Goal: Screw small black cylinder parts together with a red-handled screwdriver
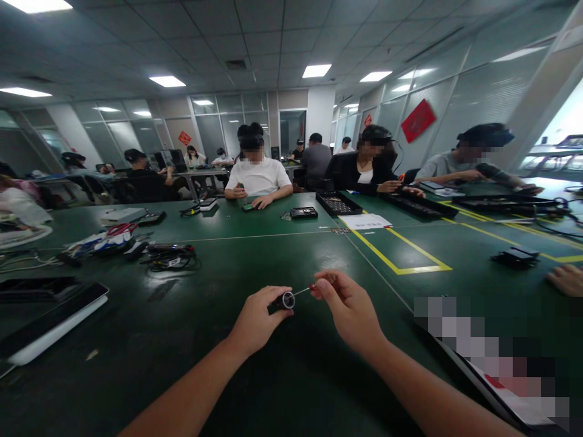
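My left hand (260, 315) is closed around a small dark cylindrical part (288, 300) with a pale ring at its end, which faces me. Opposite it, my right hand (346, 303) pinches the reddish handle of a thin screwdriver (302, 291). The metal shaft points left and its tip meets or nearly meets the ringed end; exact contact is too small to tell. Both hands are raised over the dark green table (273, 255), near the middle of the view.
Coiled black cables (173, 258) and a white-and-black device (54, 325) lie to the left. Black trays (337, 203) and a white paper (370, 221) are beyond my hands. A black box (517, 257) sits at right. Several people work around the tables.
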Motion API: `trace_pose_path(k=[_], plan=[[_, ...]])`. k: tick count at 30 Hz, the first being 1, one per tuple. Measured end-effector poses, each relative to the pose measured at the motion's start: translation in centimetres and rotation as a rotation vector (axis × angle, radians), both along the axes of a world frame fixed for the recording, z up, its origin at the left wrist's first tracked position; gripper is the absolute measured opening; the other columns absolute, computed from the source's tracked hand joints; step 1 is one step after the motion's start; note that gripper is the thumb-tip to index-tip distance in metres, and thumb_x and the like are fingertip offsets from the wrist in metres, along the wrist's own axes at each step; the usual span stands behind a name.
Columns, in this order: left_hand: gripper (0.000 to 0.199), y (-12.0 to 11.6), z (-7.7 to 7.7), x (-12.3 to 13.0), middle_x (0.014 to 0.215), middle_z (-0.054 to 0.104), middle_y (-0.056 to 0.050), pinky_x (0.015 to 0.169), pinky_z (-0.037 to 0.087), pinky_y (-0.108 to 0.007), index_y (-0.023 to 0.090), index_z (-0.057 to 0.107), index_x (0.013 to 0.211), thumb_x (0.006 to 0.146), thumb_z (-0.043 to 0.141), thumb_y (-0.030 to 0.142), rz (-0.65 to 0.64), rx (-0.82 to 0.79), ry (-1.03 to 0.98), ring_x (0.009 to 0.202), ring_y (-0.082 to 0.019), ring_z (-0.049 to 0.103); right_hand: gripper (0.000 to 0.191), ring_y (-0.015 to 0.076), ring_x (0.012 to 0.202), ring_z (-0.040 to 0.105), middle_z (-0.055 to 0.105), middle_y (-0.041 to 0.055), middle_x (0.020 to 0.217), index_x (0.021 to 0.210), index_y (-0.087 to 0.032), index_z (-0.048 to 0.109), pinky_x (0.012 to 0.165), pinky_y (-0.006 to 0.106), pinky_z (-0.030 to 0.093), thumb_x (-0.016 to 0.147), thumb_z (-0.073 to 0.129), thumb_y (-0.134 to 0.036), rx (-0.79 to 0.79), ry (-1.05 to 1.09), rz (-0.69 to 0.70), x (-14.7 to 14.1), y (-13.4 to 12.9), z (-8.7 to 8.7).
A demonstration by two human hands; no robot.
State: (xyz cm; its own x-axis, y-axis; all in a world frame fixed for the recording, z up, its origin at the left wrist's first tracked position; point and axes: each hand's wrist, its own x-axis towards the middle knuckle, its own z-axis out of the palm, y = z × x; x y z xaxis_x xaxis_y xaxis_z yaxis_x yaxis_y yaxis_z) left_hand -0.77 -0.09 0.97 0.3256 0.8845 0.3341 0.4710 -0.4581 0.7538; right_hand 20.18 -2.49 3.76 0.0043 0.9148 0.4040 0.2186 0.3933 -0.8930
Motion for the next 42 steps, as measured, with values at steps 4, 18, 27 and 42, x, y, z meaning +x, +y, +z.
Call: trace_pose_path(k=[4,18,27,42], plan=[[0.042,-0.05,0.04,-0.09,0.119,0.068,-0.003,0.103,0.045,-0.039,0.03,0.068,0.122,0.081,0.077,0.021,-0.003,-0.006,0.008,0.112,-0.023,0.061,0.025,0.0216,0.08,0.071,0.073,0.0049,0.087,0.104,-0.023,0.064,0.075,0.036,0.055,0.095,0.056,-0.045,0.027,-0.053,-0.029,0.25,0.1,-0.05],[0.044,-0.31,0.21,-0.28,0.126,0.066,-0.005,0.109,0.042,-0.042,0.026,0.066,0.126,0.083,0.074,0.022,0.01,0.018,0.005,0.119,-0.025,0.059,0.022,0.0207,0.078,0.068,0.07,0.0031,0.082,0.101,-0.023,0.063,0.074,0.035,0.052,0.096,0.053,-0.043,0.019,-0.041,-0.033,0.29,-0.07,-0.51],[0.043,-0.37,0.04,-0.38,0.127,0.066,-0.004,0.11,0.041,-0.042,0.027,0.065,0.127,0.085,0.072,0.023,-0.007,0.031,-0.008,0.121,-0.025,0.058,0.021,0.0195,0.075,0.065,0.068,0.0029,0.08,0.096,-0.023,0.061,0.071,0.033,0.049,0.097,0.05,-0.04,0.037,-0.09,-0.047,0.42,-0.04,-0.59],[0.043,-0.14,-0.42,-0.43,0.124,0.068,-0.001,0.117,0.024,-0.051,0.033,0.061,0.131,0.089,0.069,0.028,-0.012,-0.015,0.051,0.116,-0.027,0.06,0.022,0.0195,0.073,0.063,0.067,0.0032,0.08,0.098,-0.023,0.06,0.07,0.034,0.048,0.098,0.049,-0.042,0.029,-0.148,-0.133,0.28,-0.08,-0.51]])
